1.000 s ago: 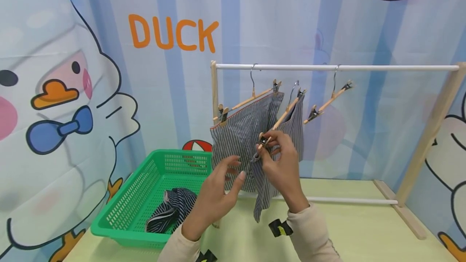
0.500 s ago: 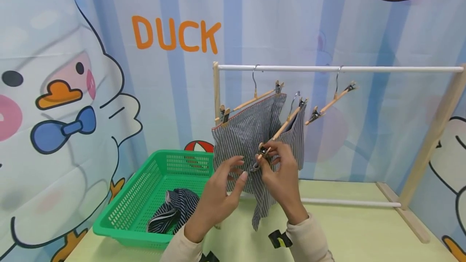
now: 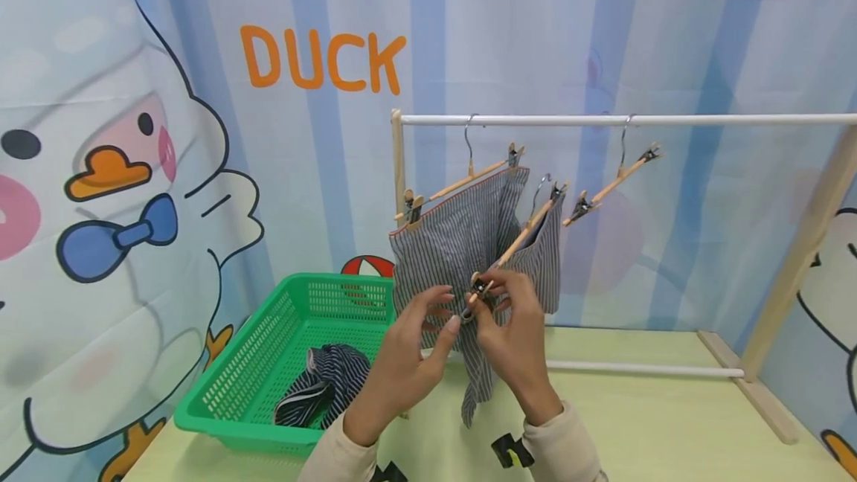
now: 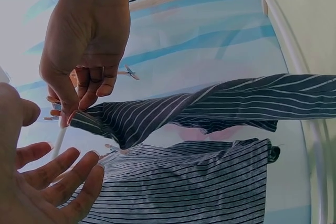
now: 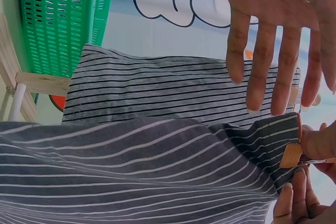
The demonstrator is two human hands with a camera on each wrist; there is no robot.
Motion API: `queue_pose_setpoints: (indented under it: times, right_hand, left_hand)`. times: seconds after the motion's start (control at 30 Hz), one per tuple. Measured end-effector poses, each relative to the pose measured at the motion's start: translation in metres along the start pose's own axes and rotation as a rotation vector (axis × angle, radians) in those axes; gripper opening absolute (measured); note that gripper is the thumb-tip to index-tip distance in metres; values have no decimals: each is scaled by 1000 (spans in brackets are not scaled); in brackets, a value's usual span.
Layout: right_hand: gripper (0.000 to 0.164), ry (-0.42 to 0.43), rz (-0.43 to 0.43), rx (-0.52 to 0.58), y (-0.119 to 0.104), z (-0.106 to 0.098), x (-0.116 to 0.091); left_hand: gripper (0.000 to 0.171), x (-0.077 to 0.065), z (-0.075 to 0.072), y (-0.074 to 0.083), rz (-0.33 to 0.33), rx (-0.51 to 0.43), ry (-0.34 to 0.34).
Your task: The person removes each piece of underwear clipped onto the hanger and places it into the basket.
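Observation:
My right hand (image 3: 512,326) pinches the near clip (image 3: 480,286) of a wooden clip hanger (image 3: 525,236) in the head view. From this hanger hangs a grey striped garment (image 3: 545,262), its far end in the other clip. In the right wrist view, the near clip's wooden jaw lies on the garment's corner (image 5: 270,135). My left hand (image 3: 408,352) is just left of that corner, fingers spread and slightly bent, holding nothing. Behind it hangs a second striped garment (image 3: 442,266), clipped to a hanger (image 3: 462,186) on the rack.
A green basket (image 3: 194,400) stands at the left with a dark striped garment (image 3: 335,385) in it. The rack's white rail (image 3: 723,120) spans the back, bearing a bare clip hanger (image 3: 612,188) to the right. Its wooden foot (image 3: 750,385) rests on the table at right.
My right hand has lowered the near end of the held hanger a little, and the garment came down with it. My left hand has stayed spread beside it.

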State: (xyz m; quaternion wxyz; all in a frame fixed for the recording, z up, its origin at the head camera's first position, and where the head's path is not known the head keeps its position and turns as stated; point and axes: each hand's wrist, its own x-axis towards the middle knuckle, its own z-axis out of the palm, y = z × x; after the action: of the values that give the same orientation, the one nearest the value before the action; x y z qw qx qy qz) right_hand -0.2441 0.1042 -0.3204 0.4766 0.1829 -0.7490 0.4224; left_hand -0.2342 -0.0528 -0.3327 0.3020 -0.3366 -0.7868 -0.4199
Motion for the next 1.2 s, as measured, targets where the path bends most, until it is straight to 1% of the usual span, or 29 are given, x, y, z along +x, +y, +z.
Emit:
queue_pose_setpoints:
  times: [0.13, 0.47, 0.57, 0.8, 1.0, 1.07, 1.2]
  right_hand:
    - [30, 4, 2, 0, 0, 0, -2]
    - [31, -1, 20, -3, 5, 1, -13]
    - [30, -4, 11, -8, 6, 2, -16]
    - [31, -7, -5, -9, 7, 3, -24]
    - [32, -3, -40, -3, 10, 2, -26]
    - [33, 0, -42, -2, 12, 2, -26]
    - [33, 4, -32, 9, 14, 3, -27]
  left_hand:
    - [43, 1, 0, 0, 2, -3, -9]
    - [48, -1, 2, -1, -21, 3, -36]
    - [49, -2, 3, -1, -31, 3, -45]
    - [50, -4, 9, -3, -29, 11, -56]
    - [52, -4, 13, -3, -34, -21, -77]
    - [53, -3, 14, -3, -40, -28, -86]
    - [53, -5, 15, -1, -52, -8, -94]
